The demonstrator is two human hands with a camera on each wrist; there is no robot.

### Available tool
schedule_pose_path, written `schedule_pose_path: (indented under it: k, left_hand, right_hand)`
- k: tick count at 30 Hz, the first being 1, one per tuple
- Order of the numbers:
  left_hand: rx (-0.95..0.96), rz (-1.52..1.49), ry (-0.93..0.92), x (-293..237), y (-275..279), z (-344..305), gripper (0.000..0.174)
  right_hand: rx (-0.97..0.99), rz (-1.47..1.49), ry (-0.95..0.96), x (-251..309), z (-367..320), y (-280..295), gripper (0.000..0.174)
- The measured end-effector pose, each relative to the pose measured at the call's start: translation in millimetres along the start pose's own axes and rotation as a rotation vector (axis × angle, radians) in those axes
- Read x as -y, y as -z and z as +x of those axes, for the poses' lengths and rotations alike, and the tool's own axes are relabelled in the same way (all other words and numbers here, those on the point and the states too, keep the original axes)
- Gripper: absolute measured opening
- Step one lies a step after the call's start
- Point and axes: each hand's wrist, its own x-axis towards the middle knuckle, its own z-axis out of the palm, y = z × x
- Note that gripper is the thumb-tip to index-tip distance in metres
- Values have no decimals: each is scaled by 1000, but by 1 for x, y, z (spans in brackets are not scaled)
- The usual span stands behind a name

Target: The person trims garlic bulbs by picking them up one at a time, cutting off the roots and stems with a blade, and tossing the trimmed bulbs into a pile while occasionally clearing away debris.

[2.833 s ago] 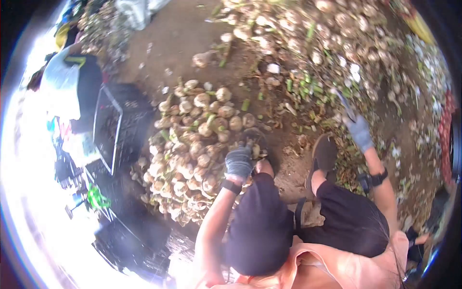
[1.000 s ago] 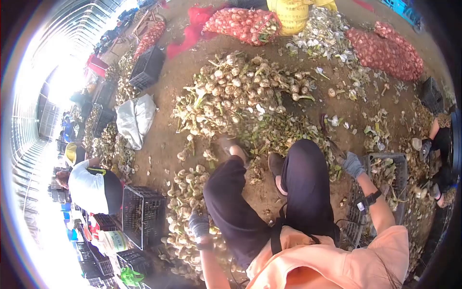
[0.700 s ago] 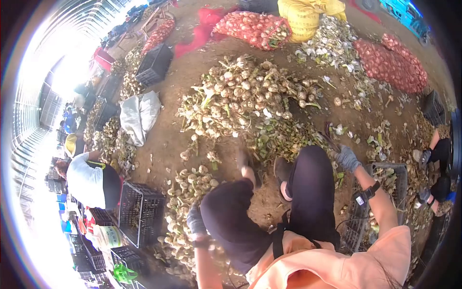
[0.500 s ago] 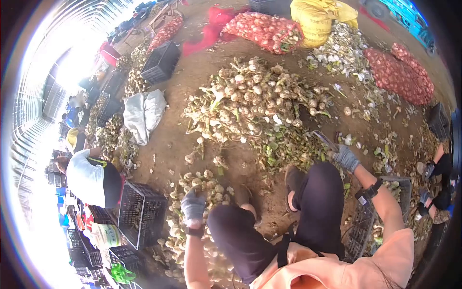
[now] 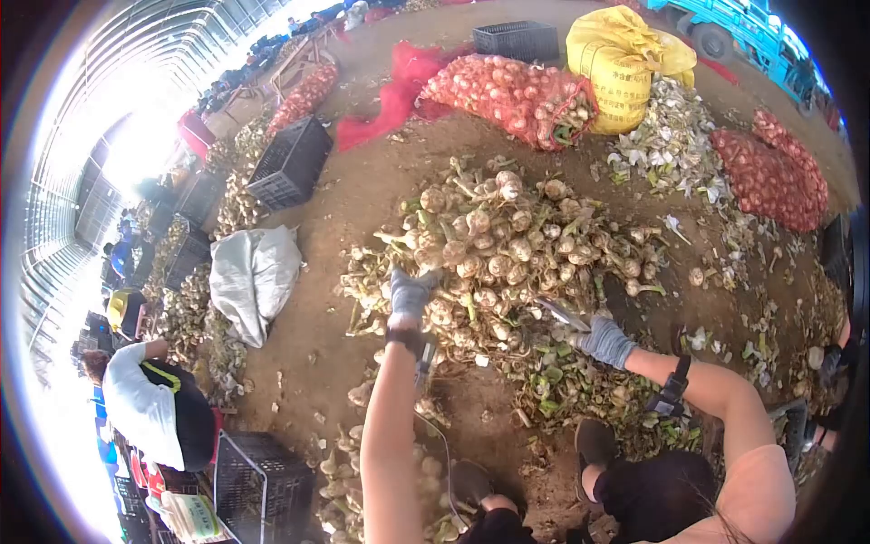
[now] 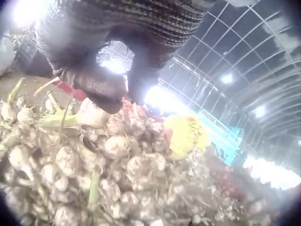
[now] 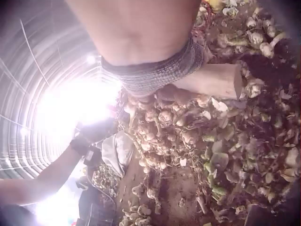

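A yellow sack (image 5: 616, 86) beside a full red mesh bag (image 5: 507, 95), loose red netting (image 5: 396, 95), a black crate (image 5: 290, 163) near a crumpled pale sack (image 5: 256, 281), a bent person in a white top (image 5: 145, 403), a blue vehicle (image 5: 739, 36).

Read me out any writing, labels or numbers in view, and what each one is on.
"净含量": top line of print on the yellow sack; the figure after it and the lines below are too blurred to read surely.
Pale bag, lower left: green print, too small and blurred to read.
Blue truck: nothing readable.
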Motion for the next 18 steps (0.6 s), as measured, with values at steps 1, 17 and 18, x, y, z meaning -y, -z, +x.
schedule_pose_path:
  k: [1,17,18]
  left_hand:
    - [109,-20,231,-18,-7,7,57]
    - [300,-703,15,30,7,-195,79]
    - [295,-703,161,32,6,-216,79]
  right_hand:
    - [16,25,-44,8,6,-2,38]
    - [4,-133,203,-36,29,-78,35]
    - [-5,-103,324,-39,27,-88,34]
